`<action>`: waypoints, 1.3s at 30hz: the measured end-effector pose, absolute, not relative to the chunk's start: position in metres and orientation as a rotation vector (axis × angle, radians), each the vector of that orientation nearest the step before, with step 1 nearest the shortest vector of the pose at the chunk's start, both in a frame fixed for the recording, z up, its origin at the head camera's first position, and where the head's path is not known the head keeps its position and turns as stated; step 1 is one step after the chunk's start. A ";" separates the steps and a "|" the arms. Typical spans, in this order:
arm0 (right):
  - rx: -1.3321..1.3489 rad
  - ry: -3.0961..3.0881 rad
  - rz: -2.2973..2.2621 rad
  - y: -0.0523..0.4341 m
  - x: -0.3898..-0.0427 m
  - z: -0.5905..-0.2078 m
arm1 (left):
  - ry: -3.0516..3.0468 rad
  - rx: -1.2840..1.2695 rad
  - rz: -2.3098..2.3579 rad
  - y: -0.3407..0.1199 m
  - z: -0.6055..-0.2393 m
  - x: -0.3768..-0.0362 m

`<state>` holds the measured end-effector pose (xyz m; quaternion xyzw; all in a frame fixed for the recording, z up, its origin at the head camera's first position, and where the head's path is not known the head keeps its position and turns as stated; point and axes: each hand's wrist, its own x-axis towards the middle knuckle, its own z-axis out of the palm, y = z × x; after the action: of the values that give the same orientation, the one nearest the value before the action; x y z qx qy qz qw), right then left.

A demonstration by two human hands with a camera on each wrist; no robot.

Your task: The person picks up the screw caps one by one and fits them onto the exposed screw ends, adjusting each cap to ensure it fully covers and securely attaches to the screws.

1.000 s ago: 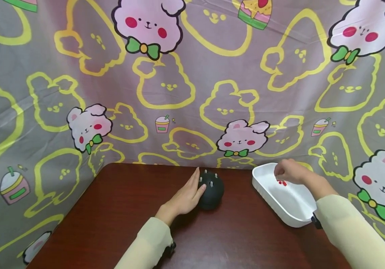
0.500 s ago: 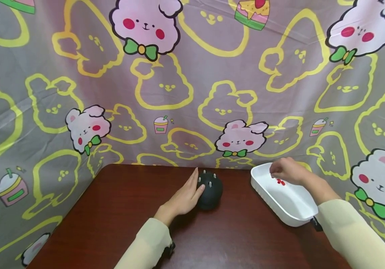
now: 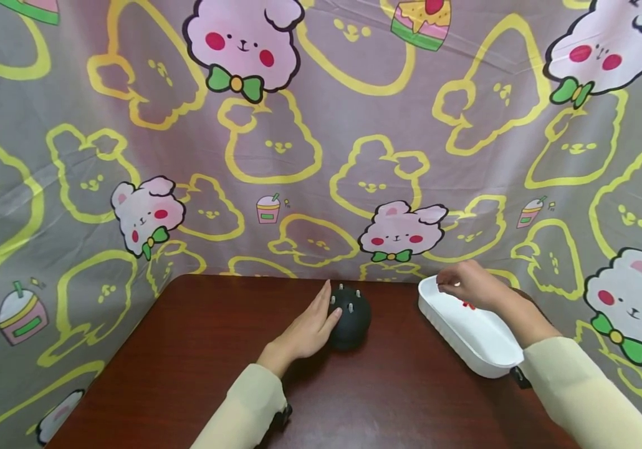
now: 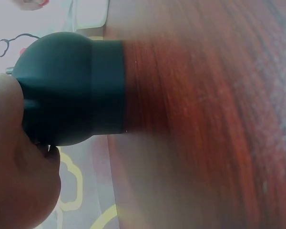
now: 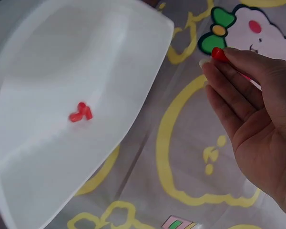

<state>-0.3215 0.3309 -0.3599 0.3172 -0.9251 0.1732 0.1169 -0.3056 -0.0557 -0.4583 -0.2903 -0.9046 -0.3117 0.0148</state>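
Observation:
A black ball-shaped holder (image 3: 356,321) with several short metallic pegs on top stands on a flat base. Against its left side rests my left hand (image 3: 305,328), fingers straight and thumb on the front; the left wrist view shows the holder (image 4: 62,88) from close up. My right hand (image 3: 474,287) is over the far end of a white tray (image 3: 486,333). In the right wrist view, thumb and index finger pinch a small red tube-like piece (image 5: 219,54). Several similar red pieces (image 5: 81,113) lie together on the tray floor.
Dark reddish-brown wood forms the tabletop (image 3: 214,349). A grey curtain (image 3: 287,206) with cartoon prints hangs close behind the table and along both sides. The tray stands at the right edge, apart from the black holder.
My right hand has moved left and slightly up, away from the red pieces in the tray. The left hand stays at the black holder.

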 end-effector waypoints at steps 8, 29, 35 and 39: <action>0.909 -2.693 0.509 0.311 -0.318 -0.357 | -2.814 -0.917 -0.996 -0.056 -0.457 -0.305; 0.953 -2.581 0.510 0.277 -0.315 -0.362 | -2.809 -0.925 -0.999 -0.057 -0.457 -0.305; 0.967 -2.573 0.494 0.265 -0.316 -0.363 | -2.805 -0.933 -0.998 -0.057 -0.459 -0.306; 0.959 -2.565 0.502 0.259 -0.315 -0.363 | -2.807 -0.938 -0.987 -0.058 -0.458 -0.307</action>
<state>-0.3151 0.2592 -0.3630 0.3388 -0.9067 0.1774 0.1779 -0.3068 -0.0580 -0.4575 -0.3007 -0.8997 -0.3162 0.0110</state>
